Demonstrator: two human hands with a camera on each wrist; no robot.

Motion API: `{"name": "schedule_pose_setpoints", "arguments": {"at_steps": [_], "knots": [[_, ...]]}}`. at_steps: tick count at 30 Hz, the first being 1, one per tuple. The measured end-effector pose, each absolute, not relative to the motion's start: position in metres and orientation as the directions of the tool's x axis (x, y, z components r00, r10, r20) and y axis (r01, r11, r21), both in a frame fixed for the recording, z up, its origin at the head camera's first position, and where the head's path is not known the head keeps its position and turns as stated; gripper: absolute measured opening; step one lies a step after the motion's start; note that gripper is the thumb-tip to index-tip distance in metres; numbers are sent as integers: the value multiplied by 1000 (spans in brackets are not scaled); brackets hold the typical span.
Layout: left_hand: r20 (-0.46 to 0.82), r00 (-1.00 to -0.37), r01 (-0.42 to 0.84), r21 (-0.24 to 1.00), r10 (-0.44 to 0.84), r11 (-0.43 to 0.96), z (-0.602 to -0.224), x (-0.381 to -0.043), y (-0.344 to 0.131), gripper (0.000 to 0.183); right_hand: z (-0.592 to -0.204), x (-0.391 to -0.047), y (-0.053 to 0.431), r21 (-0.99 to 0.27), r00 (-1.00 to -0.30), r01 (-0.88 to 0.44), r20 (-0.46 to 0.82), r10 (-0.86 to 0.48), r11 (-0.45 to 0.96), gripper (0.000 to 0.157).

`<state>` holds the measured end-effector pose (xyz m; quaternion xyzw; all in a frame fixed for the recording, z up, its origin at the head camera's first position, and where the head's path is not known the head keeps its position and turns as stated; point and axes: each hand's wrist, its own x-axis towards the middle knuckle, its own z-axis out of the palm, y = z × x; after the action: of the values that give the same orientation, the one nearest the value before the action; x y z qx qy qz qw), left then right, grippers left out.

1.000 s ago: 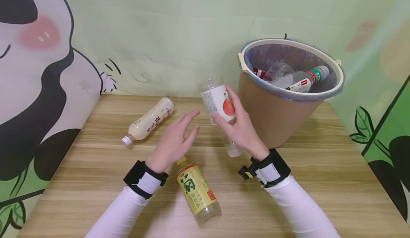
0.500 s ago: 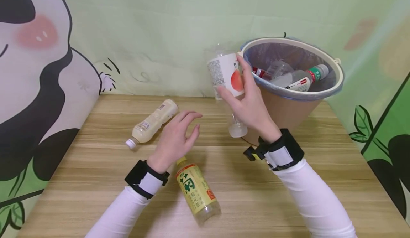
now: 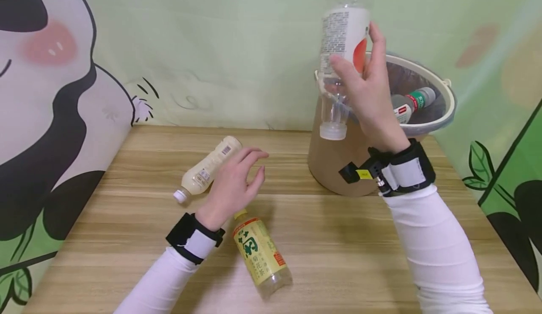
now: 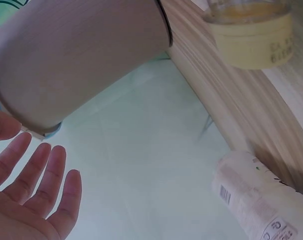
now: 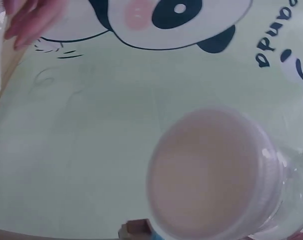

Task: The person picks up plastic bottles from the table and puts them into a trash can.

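My right hand [image 3: 372, 88] grips a clear plastic bottle [image 3: 336, 41] with a white label and an orange-red fruit print. The bottle is cap down, raised in front of the bin's left rim; its pale cap [image 5: 206, 175] fills much of the right wrist view. My left hand [image 3: 230, 182] hovers with relaxed fingers and holds nothing. Just beyond it a cream-coloured bottle [image 3: 207, 168] lies on its side, partly hidden by the hand. Below the left hand, a yellow-labelled tea bottle [image 3: 260, 253] lies on the table, its cap toward that hand.
A brown bin [image 3: 334, 163] with a liner and cream rim stands at the back right. Inside it lies a bottle with a green-and-red band [image 3: 417, 98]; the right hand hides other contents. The wooden table [image 3: 139, 210] meets a printed cloth backdrop [image 3: 203, 55].
My right hand has lifted the clear bottle up and to the right, turning it more upright, cap down. The cream-coloured bottle has rolled slightly right and nearer. My left hand has hardly moved.
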<state>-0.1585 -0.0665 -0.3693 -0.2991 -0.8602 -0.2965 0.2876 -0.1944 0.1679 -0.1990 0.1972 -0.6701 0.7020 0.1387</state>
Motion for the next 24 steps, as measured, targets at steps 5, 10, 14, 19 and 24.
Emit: {"name": "schedule_pose_setpoints", "arguments": {"at_steps": [5,10,14,19,24], "knots": [[654,-673,673,346,346,653,-371,-156,-66,27,-188,-200,179,-859,-887,-456,460,41,-232,72],[651,-673,676,348,351,650,-372,-155,-65,27,-180,-206,189,-814,-888,-459,426,171,-356,78],[648,-673,680,352,357,643,-373,-154,-64,27,-176,-211,195,-777,-885,-464,389,255,-426,81],[647,-674,678,349,356,647,-374,-154,-63,27,-174,-218,199,-753,-879,-473,367,304,-457,83],[652,-670,676,340,354,654,-375,-155,-62,27,-174,-224,202,-779,-889,-447,336,310,-439,86]]}}
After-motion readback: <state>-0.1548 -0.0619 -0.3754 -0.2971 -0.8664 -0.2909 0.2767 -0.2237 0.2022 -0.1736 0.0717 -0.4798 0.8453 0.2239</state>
